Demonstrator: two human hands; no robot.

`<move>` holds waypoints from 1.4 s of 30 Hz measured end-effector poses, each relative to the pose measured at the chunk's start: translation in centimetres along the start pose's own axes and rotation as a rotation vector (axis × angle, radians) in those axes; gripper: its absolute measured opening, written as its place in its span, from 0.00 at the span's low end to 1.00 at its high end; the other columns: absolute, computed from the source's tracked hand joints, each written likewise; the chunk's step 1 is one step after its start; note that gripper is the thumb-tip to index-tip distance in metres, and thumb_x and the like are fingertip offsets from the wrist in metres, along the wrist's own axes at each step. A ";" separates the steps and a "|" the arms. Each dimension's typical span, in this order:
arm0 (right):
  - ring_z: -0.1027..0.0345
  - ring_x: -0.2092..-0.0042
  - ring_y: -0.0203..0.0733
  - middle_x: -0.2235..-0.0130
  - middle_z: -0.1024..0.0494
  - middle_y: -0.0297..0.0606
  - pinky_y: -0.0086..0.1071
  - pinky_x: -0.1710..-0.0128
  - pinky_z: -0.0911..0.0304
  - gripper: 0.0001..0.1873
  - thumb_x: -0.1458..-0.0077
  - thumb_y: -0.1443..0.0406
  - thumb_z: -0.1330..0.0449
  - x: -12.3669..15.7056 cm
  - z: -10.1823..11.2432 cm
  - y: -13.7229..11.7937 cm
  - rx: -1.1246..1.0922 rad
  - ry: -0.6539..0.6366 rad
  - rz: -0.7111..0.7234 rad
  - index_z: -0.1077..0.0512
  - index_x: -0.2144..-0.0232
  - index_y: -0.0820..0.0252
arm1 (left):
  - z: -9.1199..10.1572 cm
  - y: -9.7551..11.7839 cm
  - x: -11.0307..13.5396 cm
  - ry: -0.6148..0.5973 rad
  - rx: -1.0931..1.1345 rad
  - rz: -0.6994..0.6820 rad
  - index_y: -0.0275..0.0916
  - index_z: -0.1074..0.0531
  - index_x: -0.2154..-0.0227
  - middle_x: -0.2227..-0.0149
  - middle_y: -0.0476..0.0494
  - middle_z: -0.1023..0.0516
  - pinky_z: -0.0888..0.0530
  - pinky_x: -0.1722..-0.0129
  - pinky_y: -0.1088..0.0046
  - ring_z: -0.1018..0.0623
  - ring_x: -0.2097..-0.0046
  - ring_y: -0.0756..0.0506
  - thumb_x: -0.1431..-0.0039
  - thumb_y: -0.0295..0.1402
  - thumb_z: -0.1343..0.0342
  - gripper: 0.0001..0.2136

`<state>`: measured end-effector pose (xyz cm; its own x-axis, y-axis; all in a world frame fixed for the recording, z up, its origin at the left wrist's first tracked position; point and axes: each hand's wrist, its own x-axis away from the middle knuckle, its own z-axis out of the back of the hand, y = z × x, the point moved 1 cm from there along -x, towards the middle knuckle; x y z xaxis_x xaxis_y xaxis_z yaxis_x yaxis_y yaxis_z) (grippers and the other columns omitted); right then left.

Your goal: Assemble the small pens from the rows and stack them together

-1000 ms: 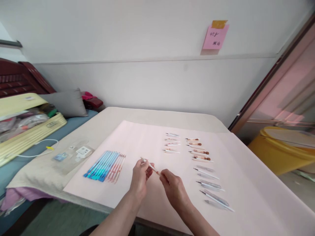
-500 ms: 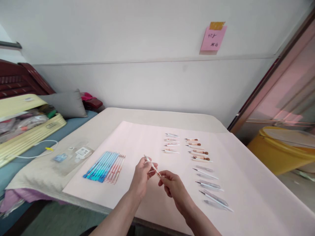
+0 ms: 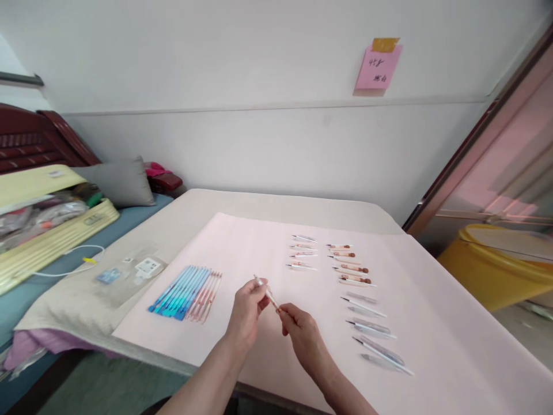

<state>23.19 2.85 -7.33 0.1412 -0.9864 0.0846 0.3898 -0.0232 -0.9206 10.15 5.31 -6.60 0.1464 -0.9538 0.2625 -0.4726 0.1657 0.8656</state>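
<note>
Both my hands hold one thin pen (image 3: 268, 295) with a pinkish barrel a little above the pale pink sheet (image 3: 242, 242). My left hand (image 3: 247, 311) pinches its upper part, fingers closed. My right hand (image 3: 301, 329) pinches its lower end, fingers closed. A row of blue and pink pens (image 3: 185, 293) lies to the left of my hands. To the right lie small pen parts (image 3: 302, 253), brown-tipped pieces (image 3: 351, 265) and clear grey pieces (image 3: 374, 334) in columns.
The sheet covers a beige table (image 3: 190, 213) against a white wall with a pink note (image 3: 377, 64). A clear packet (image 3: 129, 271) lies left of the sheet. A yellow case (image 3: 47, 230), a grey pillow (image 3: 114, 181) and a yellow tub (image 3: 496, 265) flank the table.
My hands have drawn slightly closer together on the pen, and its upper end has tilted a bit more upright. Everything lying on the sheet stays put.
</note>
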 end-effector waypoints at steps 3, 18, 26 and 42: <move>0.44 0.77 0.34 0.82 0.38 0.28 0.26 0.76 0.50 0.14 0.46 0.59 0.52 -0.1 0.2 0.0 -0.013 0.009 0.001 0.31 0.75 0.58 | -0.2 0.4 0.2 -0.046 0.038 0.009 0.35 0.29 0.67 0.69 0.42 0.26 0.32 0.62 0.71 0.27 0.64 0.47 0.54 0.34 0.40 0.11; 0.47 0.78 0.32 0.83 0.38 0.27 0.27 0.77 0.53 0.15 0.47 0.58 0.51 -0.4 -0.1 0.7 -0.041 -0.006 -0.019 0.34 0.79 0.59 | 0.0 0.5 0.1 -0.005 0.004 -0.002 0.36 0.28 0.68 0.65 0.40 0.26 0.32 0.62 0.72 0.27 0.61 0.46 0.56 0.32 0.39 0.10; 0.49 0.79 0.32 0.83 0.39 0.26 0.27 0.78 0.54 0.14 0.48 0.59 0.51 -0.3 -0.1 0.6 -0.022 -0.016 -0.004 0.34 0.80 0.58 | 0.3 0.5 0.0 0.066 -0.030 -0.016 0.37 0.27 0.72 0.69 0.46 0.28 0.34 0.65 0.76 0.29 0.67 0.51 0.59 0.33 0.37 0.09; 0.50 0.78 0.31 0.83 0.39 0.27 0.26 0.78 0.54 0.14 0.47 0.60 0.51 -0.2 -0.1 0.7 -0.028 -0.032 -0.014 0.35 0.79 0.58 | 0.5 0.7 -0.3 0.036 -0.051 -0.004 0.37 0.29 0.63 0.64 0.40 0.25 0.33 0.61 0.72 0.26 0.59 0.46 0.56 0.30 0.40 0.13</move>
<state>23.30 3.04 -8.00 0.1657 -0.9801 0.1091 0.3667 -0.0414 -0.9294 9.36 5.57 -6.25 0.1798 -0.9449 0.2737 -0.4273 0.1756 0.8869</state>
